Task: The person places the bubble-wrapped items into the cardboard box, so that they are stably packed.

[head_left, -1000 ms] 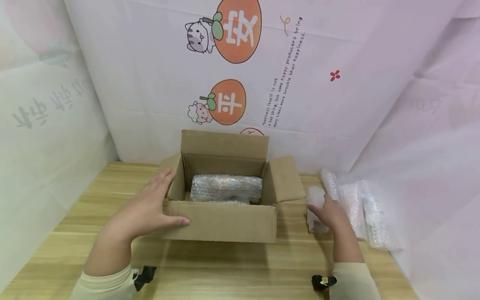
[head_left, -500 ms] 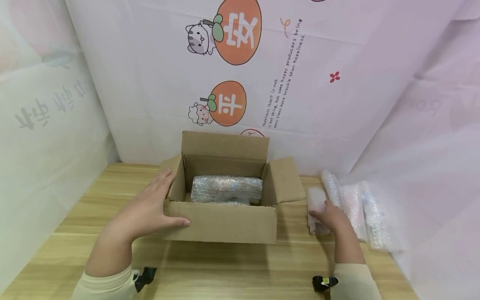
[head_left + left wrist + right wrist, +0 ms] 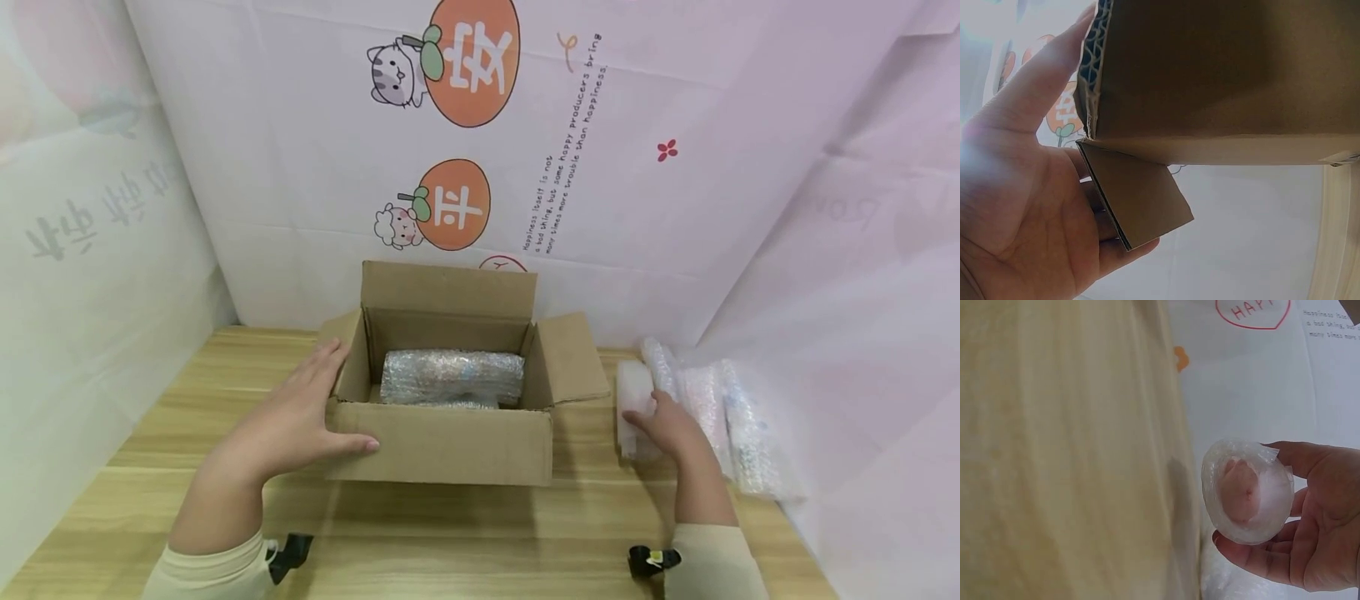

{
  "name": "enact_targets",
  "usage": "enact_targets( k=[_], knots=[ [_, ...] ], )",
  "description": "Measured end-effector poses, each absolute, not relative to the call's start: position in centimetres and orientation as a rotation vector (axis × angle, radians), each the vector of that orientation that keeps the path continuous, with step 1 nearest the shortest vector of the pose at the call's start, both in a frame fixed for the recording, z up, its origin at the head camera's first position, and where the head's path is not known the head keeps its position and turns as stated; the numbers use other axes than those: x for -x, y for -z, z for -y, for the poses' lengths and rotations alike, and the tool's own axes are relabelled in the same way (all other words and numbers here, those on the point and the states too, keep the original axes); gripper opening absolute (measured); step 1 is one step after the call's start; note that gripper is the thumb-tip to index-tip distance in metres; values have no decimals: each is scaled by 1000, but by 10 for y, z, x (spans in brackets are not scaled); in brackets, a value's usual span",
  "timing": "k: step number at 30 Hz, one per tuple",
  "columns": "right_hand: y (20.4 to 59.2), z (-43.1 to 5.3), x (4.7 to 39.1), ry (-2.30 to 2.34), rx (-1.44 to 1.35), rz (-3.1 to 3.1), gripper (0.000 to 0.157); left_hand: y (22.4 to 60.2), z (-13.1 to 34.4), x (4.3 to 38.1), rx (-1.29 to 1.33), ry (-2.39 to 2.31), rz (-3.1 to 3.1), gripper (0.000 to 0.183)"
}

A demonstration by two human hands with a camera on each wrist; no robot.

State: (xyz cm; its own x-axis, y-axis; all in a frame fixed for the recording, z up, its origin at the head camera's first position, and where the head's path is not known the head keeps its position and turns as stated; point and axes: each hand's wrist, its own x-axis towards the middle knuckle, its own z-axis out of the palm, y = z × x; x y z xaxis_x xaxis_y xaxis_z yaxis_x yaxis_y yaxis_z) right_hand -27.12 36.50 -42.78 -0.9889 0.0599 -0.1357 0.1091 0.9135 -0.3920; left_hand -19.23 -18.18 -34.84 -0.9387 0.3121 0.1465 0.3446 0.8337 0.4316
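Observation:
My left hand [image 3: 296, 417] rests against the left end of an open cardboard box [image 3: 450, 446]. Its thumb lies along the front panel, and the fingers, fairly straight, lie behind a side flap [image 3: 1138, 197] in the left wrist view. Two bubble-wrapped bundles [image 3: 450, 375] show inside the box, the nearer one mostly hidden. To the right, my right hand [image 3: 671, 423] grips a whitish bubble-wrapped roll [image 3: 635, 392]. In the right wrist view the roll's round end [image 3: 1244, 494] shows pinkish through the wrap, with thumb and fingers on opposite sides.
Several more bubble-wrapped packages [image 3: 705, 408] lie beside the right hand, against the right sheet wall. A printed white sheet [image 3: 300, 167] rises behind the box. The box's right flap [image 3: 573, 358] sticks outward over the wooden table [image 3: 450, 542].
The right hand has shifted slightly right and away from me, and the wrapped roll has moved a little with it. The left hand and the box have stayed in place.

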Motion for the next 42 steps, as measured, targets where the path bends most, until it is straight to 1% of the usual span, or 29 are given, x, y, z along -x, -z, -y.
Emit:
enact_targets(
  k=[14,21,26,35,42],
  knots=[
    [401,-352,263,749,-43,-2977,96,353,181,191,504,702,2961,132],
    [382,-345,264,792,-6,-2981,95,353,180,191,505,715,2942,132],
    [364,-345,266,841,4,-2963,98,351,180,190,509,709,2938,132],
    [326,-343,270,879,90,-2971,97,348,181,190,508,704,2944,132],
    [293,-333,269,911,172,-2984,95,347,180,190,506,704,2946,131]
  ],
)
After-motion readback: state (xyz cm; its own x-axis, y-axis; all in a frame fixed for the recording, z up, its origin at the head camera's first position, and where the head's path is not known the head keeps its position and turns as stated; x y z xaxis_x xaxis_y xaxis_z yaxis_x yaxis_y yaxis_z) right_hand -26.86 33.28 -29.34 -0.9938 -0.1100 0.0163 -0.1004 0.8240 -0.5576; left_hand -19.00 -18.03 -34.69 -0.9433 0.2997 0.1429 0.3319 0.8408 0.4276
